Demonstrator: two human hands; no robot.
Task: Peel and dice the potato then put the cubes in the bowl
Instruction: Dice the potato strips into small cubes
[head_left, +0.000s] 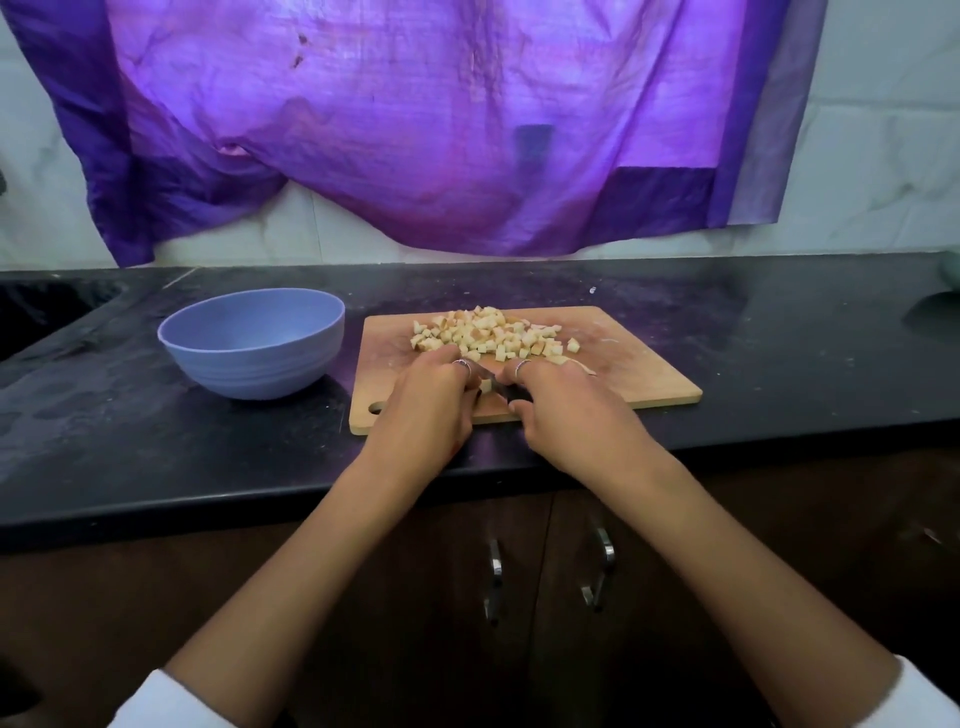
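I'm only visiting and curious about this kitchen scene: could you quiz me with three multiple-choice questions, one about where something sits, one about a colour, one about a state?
1. Where is the bowl relative to the cutting board?
A. On the board
B. To its left on the counter
C. Behind it against the wall

2. What colour is the bowl?
A. Blue
B. Red
C. White

3. Where are the potato cubes now?
A. In the bowl
B. On the floor
C. Piled on the board

Answers: 1 B, it stands on the dark counter beside the board's left edge. 2 A, its wall and inside are pale blue. 3 C, the cubes lie heaped on the board and none shows in the bowl.
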